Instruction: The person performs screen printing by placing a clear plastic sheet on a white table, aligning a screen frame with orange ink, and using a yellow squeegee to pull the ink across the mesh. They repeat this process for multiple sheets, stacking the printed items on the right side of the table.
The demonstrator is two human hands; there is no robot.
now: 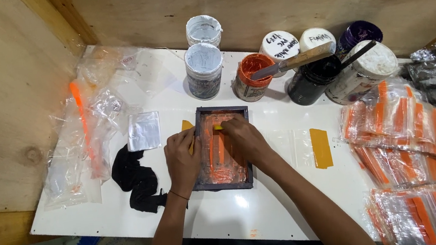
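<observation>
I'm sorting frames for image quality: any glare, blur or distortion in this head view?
Head view: sharp on the whole, both hands in focus; the left hand steadies the dark frame, the right hand is inside it. Glare on the glossy white board just below the frame and on the crinkled plastic bags; soft shadows beside the jars; edges bow slightly, wide-angle.

Beyond my hands I see paint jars (256, 74) blocking the far side. Orange-printed bags (411, 133) crowd the space right of my right hand (241, 136). A black rag (136, 178) lies just left of my left hand (181, 159). Bare board (228, 214) remains nearside.
</observation>
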